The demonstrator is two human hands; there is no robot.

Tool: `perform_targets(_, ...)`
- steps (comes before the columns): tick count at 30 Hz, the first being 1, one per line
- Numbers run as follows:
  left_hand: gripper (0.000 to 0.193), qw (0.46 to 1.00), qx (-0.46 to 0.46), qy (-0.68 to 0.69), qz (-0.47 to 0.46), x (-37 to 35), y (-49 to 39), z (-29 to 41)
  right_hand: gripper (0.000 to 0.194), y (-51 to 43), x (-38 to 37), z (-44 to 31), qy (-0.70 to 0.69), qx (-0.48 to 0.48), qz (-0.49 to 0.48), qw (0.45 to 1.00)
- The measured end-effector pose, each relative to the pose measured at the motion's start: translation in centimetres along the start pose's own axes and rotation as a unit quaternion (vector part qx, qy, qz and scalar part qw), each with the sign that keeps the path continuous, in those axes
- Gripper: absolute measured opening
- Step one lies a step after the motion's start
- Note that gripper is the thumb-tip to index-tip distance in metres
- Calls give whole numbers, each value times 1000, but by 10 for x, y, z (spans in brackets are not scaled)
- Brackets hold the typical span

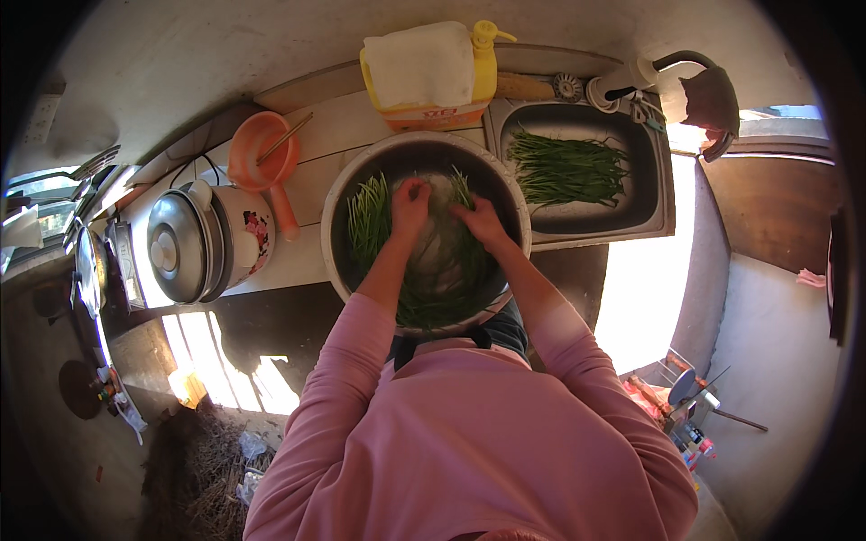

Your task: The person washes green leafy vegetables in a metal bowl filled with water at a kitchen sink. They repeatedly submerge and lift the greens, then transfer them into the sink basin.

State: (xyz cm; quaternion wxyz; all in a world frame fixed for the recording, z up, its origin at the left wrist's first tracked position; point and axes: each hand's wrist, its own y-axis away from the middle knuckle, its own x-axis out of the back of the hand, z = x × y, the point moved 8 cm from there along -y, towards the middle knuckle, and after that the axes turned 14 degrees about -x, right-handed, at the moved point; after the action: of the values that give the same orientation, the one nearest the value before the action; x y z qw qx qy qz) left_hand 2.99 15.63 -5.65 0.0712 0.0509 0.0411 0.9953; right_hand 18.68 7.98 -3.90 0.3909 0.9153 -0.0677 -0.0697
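A large round metal basin (329, 223) stands before me, with water and long green leaves, likely garlic chives, inside. My right hand (482, 220) grips a small bunch of chives (462, 189) near its pale ends, on the basin's right side. Over the middle of the water is my left hand (410, 203), its fingers curled together; whether something thin is pinched there I cannot tell. A thick bundle of chives (369, 216) rests against the left inner wall. More loose chives (440, 304) lie in the water at the near side.
At right, a metal sink (555, 220) holds a pile of chives (572, 168). Behind the basin stands a yellow jug (484, 74) with a pump and a cloth over it. An orange dipper (260, 152) and a lidded, flower-patterned pot (233, 237) are at left. The faucet (622, 81) rises behind the sink.
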Motion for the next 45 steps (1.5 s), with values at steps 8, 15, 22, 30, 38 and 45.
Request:
perform_targets(8,12,982,116,148,30,-8,1,-4,27,-9,4,-2,1,-18,25,1000)
perform_targets(15,19,975,147,165,-13,-1,5,3,27,-10,3,7,-52,-52,-46,996)
perform_targets(22,25,985,138,95,-45,-4,0,-7,27,-3,-11,3,-56,-56,-65,995)
perform_targets(30,31,927,234,291,-21,-33,20,-21,36,-1,-30,-6,20,36,-65,997)
perform_targets(38,23,979,164,114,-32,-11,51,-8,30,-10,-14,-17,303,151,120,933)
perform_targets(45,29,939,102,-36,-326,-7,98,-31,28,0,-8,-32,118,33,13,992)
